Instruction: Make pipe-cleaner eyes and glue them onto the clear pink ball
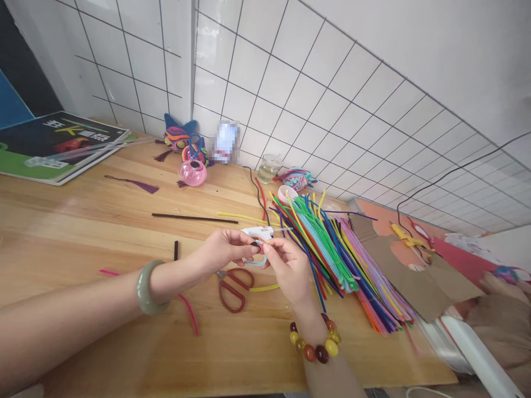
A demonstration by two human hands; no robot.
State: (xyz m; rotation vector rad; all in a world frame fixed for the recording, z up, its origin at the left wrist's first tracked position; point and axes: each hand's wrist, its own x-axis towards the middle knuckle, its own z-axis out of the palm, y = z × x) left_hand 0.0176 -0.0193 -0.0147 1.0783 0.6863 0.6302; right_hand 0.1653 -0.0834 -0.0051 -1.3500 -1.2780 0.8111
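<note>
My left hand (pixel 224 249), with a green bangle on its wrist, and my right hand (pixel 290 268), with a beaded bracelet, meet over the table. Both pinch a small piece of light blue pipe cleaner (pixel 256 263). A black bit and a reddish bit show at the fingertips; the fingers hide most of their shape. Just behind my hands lies a white glue gun (pixel 251 231). Red-handled scissors (pixel 234 294) rest below them on the wood. To the right, beside my right hand, spreads a large pile of coloured pipe cleaners (pixel 332 249).
Loose black pipe cleaner (pixel 194 218), purple tassel (pixel 141 184) and pink strip (pixel 191 315) lie leftward. Along the tiled wall stand a phone (pixel 226 142), glass jar (pixel 269 168), pink round container (pixel 193 172) and fish-like craft (pixel 296 178). A yellow glue gun (pixel 406 236) and another person's sleeve (pixel 498 326) are right.
</note>
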